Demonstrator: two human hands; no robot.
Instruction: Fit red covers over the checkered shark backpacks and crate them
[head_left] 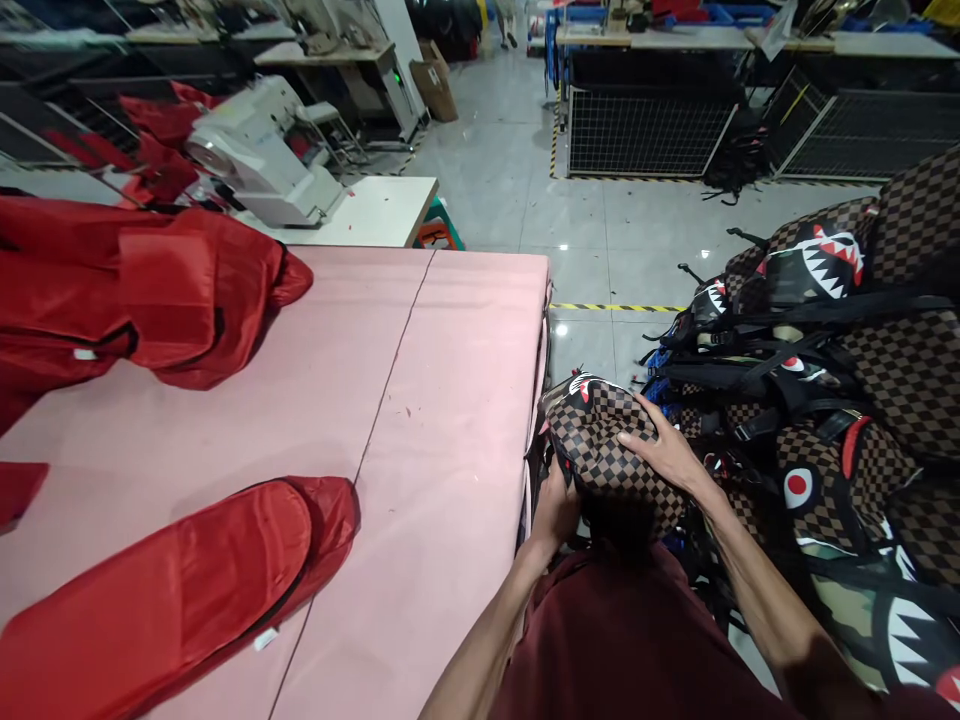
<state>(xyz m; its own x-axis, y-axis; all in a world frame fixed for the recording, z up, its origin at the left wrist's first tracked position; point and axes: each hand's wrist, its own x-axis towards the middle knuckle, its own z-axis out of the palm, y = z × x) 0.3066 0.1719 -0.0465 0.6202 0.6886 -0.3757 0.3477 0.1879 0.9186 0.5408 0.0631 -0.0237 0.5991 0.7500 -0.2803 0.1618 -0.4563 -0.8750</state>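
Head view. The two hands stand apart, one to each side of a checked bag [607, 445], both clamped on it. The left forearm slants up and to the right from the lower edge; the left hand [556, 508] grips the bag's near left side, its fingers largely hidden. The right forearm slants up and to the left; the right hand [664, 450] holds the right side, thumb laid across the checked face and forefinger extended along the upper edge.

The bag lies in front of the person's dark red shirt [600, 640], just beside the right edge of a pink-covered table [450, 420]. Its long axis runs obliquely from upper left to lower right, the end with the toothed print pointing to the upper left, away from the body.

The bag's material is smooth, creased and patterned in brown and black squares; its form is rounded. To the right, heaped bags [847, 440] combine similar checks, camouflage, white teeth and black straps. On the table's flat, matt cover lies an elongated red bag [187, 590], glossy and round-ended.
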